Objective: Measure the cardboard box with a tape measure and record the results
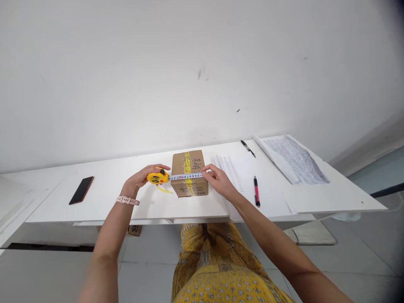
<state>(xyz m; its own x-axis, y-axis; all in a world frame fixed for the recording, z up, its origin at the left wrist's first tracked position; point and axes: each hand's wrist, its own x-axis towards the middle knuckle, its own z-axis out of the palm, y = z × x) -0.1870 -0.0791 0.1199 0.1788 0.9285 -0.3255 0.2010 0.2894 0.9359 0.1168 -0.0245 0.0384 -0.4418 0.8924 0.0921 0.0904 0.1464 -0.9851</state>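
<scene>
Head view: a cardboard box (pixel 190 173) sits on the white table (pixel 104 198), a tape measure (pixel 158 176) stretched across its top. Left hand (pixel 142 179) is wrapped around the yellow case; right hand (pixel 217 179) pinches the tape's end at the box's right edge.

Your tape measure (pixel 157 177) is yellow with black patches, its blade (pixel 186 176) white with black numerals, the box (pixel 179 164) brown crossed by a yellow stripe, the table (pixel 110 198) white, the phone (pixel 81 190) black, and your clothing (pixel 221 273) yellow with small grey motifs.

Pink watch strap (pixel 127 200), yellow patterned dress (pixel 221 273)
</scene>
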